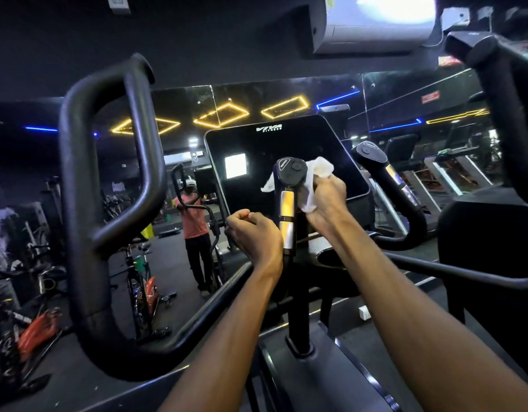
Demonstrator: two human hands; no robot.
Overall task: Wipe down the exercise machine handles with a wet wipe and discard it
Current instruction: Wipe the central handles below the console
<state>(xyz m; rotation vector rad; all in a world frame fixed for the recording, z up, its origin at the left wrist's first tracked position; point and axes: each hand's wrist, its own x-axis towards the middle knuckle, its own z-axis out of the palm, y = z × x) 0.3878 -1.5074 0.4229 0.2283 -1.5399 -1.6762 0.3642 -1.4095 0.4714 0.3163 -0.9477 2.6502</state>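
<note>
- Right hand (328,200) grasps wet wipe (311,179) against inner left handle (287,203) (mid-wipe).
- Left hand (253,233) clenched, holding nothing visible.
- Other handles, discard apparently pending.

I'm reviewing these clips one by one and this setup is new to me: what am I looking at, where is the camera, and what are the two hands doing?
The camera sits on the person's head, looking down their arms. Ahead is a gym cross-trainer with a dark glossy console screen facing a wall mirror. The right hand grips a crumpled white wet wipe against the short black handle with silver sensor bands. The left hand is curled in a fist beside that handle; what it holds, if anything, is unclear.
</note>
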